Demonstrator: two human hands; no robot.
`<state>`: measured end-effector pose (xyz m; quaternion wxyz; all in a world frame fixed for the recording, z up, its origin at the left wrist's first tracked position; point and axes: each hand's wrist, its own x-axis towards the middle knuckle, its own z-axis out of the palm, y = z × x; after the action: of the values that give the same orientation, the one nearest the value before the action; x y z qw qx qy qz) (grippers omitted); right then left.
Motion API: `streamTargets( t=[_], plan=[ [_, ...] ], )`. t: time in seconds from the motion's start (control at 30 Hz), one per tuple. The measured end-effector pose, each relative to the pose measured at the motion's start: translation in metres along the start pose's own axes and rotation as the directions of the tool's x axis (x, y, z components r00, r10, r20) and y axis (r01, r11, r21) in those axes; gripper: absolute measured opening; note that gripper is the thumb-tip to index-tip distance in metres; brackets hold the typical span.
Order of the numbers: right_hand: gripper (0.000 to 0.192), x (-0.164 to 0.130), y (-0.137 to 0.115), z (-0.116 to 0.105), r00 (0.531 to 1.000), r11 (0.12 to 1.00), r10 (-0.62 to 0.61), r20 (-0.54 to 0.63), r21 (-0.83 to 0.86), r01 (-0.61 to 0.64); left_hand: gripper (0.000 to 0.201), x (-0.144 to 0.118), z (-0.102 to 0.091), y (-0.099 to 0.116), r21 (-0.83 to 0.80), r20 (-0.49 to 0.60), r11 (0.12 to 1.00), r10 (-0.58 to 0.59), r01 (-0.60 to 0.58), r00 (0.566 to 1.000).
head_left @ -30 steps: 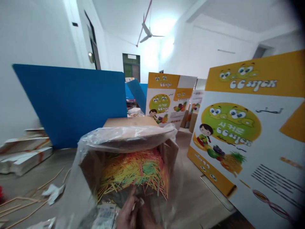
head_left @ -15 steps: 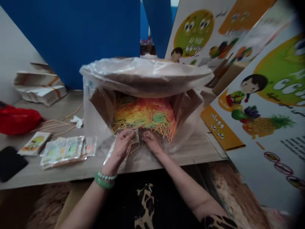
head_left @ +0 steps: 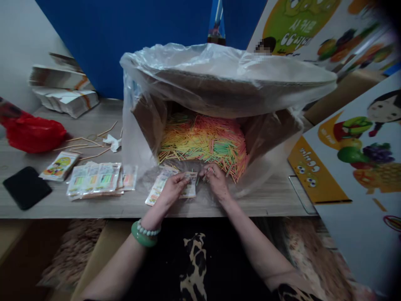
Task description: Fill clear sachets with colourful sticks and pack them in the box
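- The left hand (head_left: 173, 190) rests on the tabletop (head_left: 94, 205) in front of the box (head_left: 150, 121), fingers pinched onto a small printed packet (head_left: 189, 189).
- The packet lies flat at the box mouth, just left of the right hand, its top edge near the sticks.
- The right hand (head_left: 216, 180) is just beside the left, fingers curled together at the edge of the sticks (head_left: 203, 142); whether it grips any of them I cannot tell, since the fingertips are too small and blurred.
- The sticks, thin and in yellow, orange, green and pink, fill the floor of the box in a loose heap and spill towards both hands.
- The box lies on its side with the open end facing the person, and a clear plastic bag (head_left: 219, 71) lines it and drapes over its top.
- A beaded bracelet and a green bangle (head_left: 144, 234) sit on the left wrist.
- More packets (head_left: 97, 179) lie in a row on the tabletop to the left of the hands, well apart from the box mouth.
- Farther left are a black pouch (head_left: 26, 187) and a red bag (head_left: 34, 133).
- A few bare wooden sticks (head_left: 84, 144) lie scattered near the red bag.
- Printed cartons (head_left: 360, 138) stand to the right, and a blue panel (head_left: 140, 37) stands behind the box.
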<state>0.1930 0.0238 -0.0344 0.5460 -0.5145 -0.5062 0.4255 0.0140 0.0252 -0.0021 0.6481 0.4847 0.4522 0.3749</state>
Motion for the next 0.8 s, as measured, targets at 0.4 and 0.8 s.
streamTargets(
  t=[0.4, 0.8],
  plan=[
    [0.02, 0.004, -0.057, 0.014, 0.996, 0.937, 0.002, 0.086, 0.349, -0.032, 0.031, -0.004, 0.003, 0.0, 0.024, -0.145, 0.999, 0.05, -0.047, 0.988],
    [0.02, 0.005, -0.076, 0.028, 0.999, 0.934, -0.02, -0.036, 0.356, 0.032, 0.029, -0.005, 0.001, 0.005, 0.114, -0.163, 0.992, 0.072, -0.054, 0.984]
  ],
)
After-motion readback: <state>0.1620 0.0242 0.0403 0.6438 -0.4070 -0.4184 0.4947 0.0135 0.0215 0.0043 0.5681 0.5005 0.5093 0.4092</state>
